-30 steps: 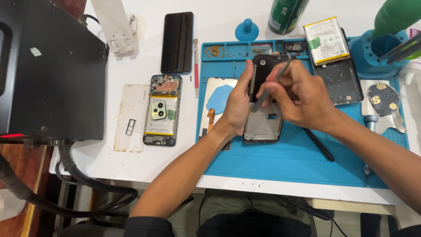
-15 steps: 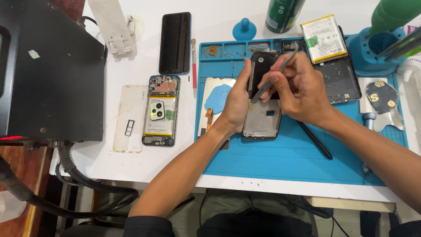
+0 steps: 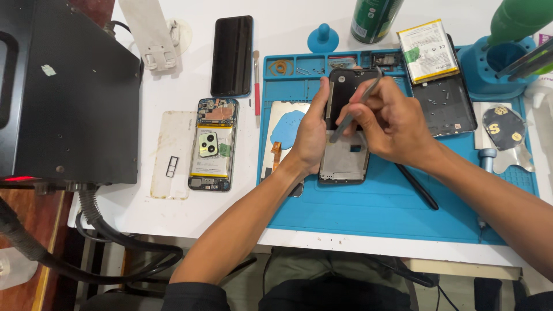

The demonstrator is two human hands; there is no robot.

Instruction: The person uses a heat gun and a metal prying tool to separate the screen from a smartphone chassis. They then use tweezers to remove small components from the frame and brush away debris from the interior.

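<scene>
In the middle of the frame, the left hand (image 3: pixel 311 135) wraps around the left edge of an opened phone frame (image 3: pixel 344 156) and holds it steady on the blue mat (image 3: pixel 374 207). The right hand (image 3: pixel 391 124) is closed around thin metal tweezers (image 3: pixel 352 112), and the tip of the tweezers touches the upper part of the phone frame. A black stick tool (image 3: pixel 416 185) lies on the mat just under the right wrist. To the left, on the white worktop (image 3: pixel 173 86), lies another open phone (image 3: pixel 212 144) with its camera showing, and a black phone (image 3: pixel 231 55) lies face down above it. A flat battery (image 3: pixel 427 50) sits at the upper right, next to a dark back cover (image 3: pixel 446 106). A big black box (image 3: pixel 69 92) fills the upper left of the frame.
</scene>
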